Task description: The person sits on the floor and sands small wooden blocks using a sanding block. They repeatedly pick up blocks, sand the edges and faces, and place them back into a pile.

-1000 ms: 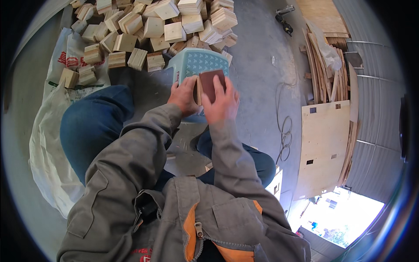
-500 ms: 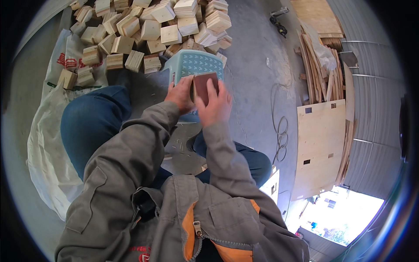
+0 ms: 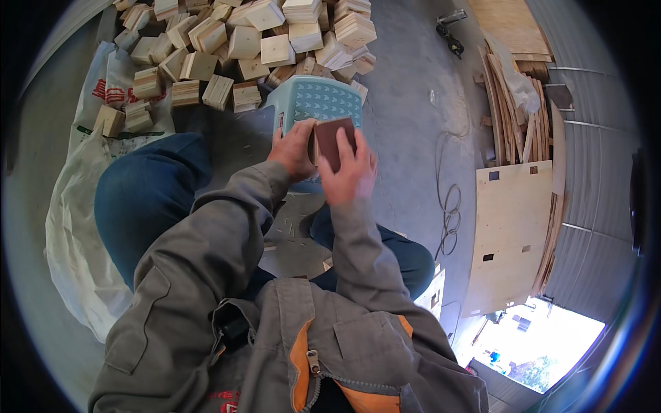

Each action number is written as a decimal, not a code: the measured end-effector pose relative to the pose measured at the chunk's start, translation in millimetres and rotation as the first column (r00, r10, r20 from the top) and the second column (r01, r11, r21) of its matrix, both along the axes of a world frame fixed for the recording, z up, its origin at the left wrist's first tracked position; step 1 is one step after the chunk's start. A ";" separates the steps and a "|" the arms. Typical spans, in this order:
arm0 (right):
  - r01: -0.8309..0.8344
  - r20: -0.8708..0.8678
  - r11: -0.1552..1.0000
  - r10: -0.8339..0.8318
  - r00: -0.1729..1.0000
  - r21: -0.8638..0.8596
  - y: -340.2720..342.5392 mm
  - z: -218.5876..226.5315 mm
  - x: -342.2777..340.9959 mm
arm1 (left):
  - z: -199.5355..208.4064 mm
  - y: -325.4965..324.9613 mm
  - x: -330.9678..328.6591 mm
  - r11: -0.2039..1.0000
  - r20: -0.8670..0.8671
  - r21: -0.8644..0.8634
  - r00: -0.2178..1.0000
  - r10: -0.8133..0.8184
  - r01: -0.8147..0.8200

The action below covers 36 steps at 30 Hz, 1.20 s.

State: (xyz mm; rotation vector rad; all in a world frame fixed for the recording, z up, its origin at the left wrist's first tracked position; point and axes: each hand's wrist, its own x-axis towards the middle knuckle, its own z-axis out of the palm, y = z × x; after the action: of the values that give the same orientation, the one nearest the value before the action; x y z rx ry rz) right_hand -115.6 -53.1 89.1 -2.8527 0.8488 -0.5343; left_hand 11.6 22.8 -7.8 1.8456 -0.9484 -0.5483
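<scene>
Above the near edge of a light-blue plastic stool (image 3: 281,96), my left hand (image 3: 292,151) is closed round a small wooden block (image 3: 313,146), of which only a pale edge shows. My right hand (image 3: 352,172) grips a reddish-brown rectangular block (image 3: 333,138), its fingers over the flat face and thumb at the near side. The brown block stands tilted against the wooden one; the contact between them is hidden. Whether the brown piece is separate or a coated face of the same block is hard to see.
A heap of plywood blocks (image 3: 275,51) lies beyond the stool. A white woven sack (image 3: 76,227) spreads at the left beside my knee. To the right are a coiled cable (image 3: 451,213), a power tool (image 3: 451,34), stacked wood strips (image 3: 513,110) and a leaning plywood panel (image 3: 509,227).
The view has shifted slightly, so the surroundings sit a little further right. The brown block has tilted and slid slightly toward me under my right hand. My left hand keeps its hold.
</scene>
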 end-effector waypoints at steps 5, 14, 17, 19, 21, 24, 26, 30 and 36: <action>0.142 -0.045 0.990 -0.142 0.989 0.010 -50.7 3.8 72.8 | 10.3 2.2 0.1 0.999 0.006 0.031 1.000 -0.012 0.011; 0.105 -0.058 0.994 -0.103 0.993 0.024 -29.9 -1.1 39.1 | 15.2 5.9 1.5 0.998 0.008 0.060 1.000 -0.027 0.027; 0.050 -0.046 0.998 -0.049 0.998 0.039 6.8 2.1 -3.2 | 11.6 2.0 1.6 0.998 -0.015 0.060 1.000 0.001 0.000; 0.021 -0.040 0.999 -0.019 0.999 0.045 29.7 5.1 -32.7 | 10.8 3.3 4.2 0.997 0.000 0.076 1.000 -0.018 0.018; 0.006 -0.028 0.998 -0.004 1.000 0.055 42.3 5.0 -55.3 | 9.9 1.3 1.7 0.999 -0.004 0.040 1.000 -0.024 0.024; -0.010 -0.017 0.998 0.011 1.000 0.064 46.4 3.9 -66.5 | 10.1 4.0 1.8 0.999 -0.010 0.033 0.999 -0.031 0.032; -0.014 -0.020 0.998 0.015 1.000 0.061 43.7 4.0 -62.9 | 10.1 3.8 1.3 0.999 -0.009 0.027 1.000 -0.024 0.025; -0.018 -0.007 1.000 0.018 1.000 0.023 17.0 0.6 -30.1 | 8.4 2.6 0.7 0.999 -0.017 0.028 1.000 -0.024 0.024; 0.136 -0.059 0.991 -0.136 0.989 -0.001 -40.2 1.1 60.4 | 6.7 2.7 -1.9 1.000 -0.036 0.005 0.999 0.006 -0.006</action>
State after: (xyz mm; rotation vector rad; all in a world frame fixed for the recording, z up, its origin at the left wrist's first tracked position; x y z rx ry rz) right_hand -55.2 -93.3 90.2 -2.8354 1.0596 -0.4651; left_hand 9.6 25.5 -1.1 1.8364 -0.9180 -0.5780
